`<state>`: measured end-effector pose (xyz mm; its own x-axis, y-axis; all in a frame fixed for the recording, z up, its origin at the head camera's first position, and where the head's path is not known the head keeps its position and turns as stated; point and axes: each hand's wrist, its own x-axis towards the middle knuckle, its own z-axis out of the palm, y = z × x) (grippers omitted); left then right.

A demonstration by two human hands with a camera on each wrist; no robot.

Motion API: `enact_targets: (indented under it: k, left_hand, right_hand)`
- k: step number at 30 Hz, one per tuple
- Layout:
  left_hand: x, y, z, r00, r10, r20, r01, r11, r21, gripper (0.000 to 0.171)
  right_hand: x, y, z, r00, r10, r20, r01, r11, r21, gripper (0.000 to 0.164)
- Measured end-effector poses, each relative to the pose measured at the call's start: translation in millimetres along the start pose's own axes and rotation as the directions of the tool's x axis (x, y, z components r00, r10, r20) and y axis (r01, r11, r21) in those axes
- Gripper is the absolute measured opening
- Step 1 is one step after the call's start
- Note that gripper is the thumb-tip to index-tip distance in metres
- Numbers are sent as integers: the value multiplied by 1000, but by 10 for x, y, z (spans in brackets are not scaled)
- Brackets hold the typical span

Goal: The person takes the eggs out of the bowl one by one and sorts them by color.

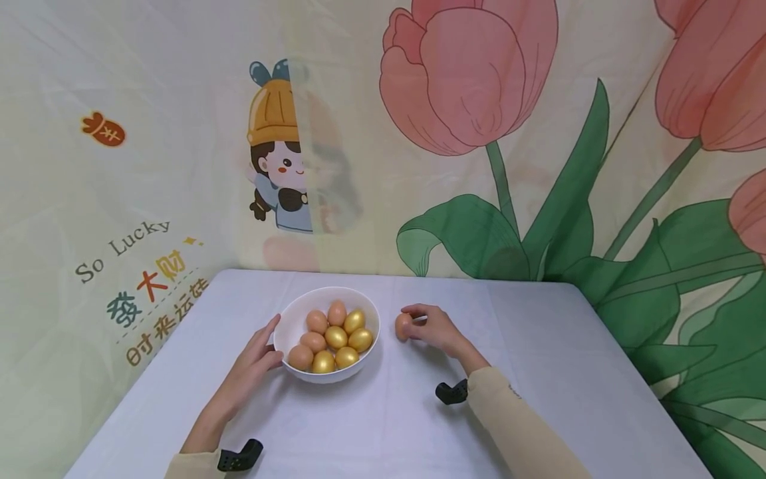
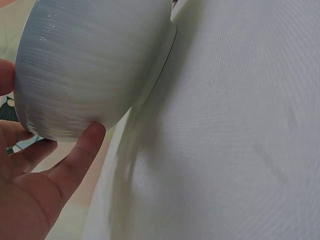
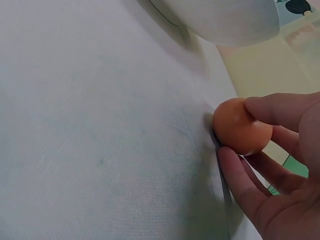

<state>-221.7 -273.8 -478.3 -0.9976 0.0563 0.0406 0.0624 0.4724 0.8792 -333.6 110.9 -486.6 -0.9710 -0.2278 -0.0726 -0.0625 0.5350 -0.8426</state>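
Pinching an egg (image 1: 402,327) between thumb and fingertips, likely because it could roll, the right hand (image 1: 439,330) has it just right of the frame's centre; the left hand (image 1: 251,366), fingers fairly straight and spread, touches the bowl (image 1: 323,378) left of centre, perhaps to steady it, brown eggs (image 1: 300,357) and gold eggs (image 1: 336,337) gathered inside

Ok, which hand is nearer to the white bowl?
Left. The left hand touches the white bowl on its outer left side, while the right hand is apart, to the bowl's right, holding a brown egg.
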Motion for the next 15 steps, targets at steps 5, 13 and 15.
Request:
enact_targets:
  k: [5, 13, 15]
  left_hand:
    - [-18, 3, -10, 1000, 8, 3, -8, 1000, -3, 74]
    - [-20, 9, -10, 1000, 0, 8, 0, 1000, 2, 73]
    - [-15, 3, -11, 1000, -2, 6, 2, 1000, 6, 73]
  right_hand:
    - [-6, 4, -10, 1000, -25, 9, 25, 1000, -8, 48]
    - [1, -6, -4, 1000, -14, 12, 15, 1000, -17, 50]
    - [1, -15, 0, 1000, -13, 14, 13, 1000, -21, 50]
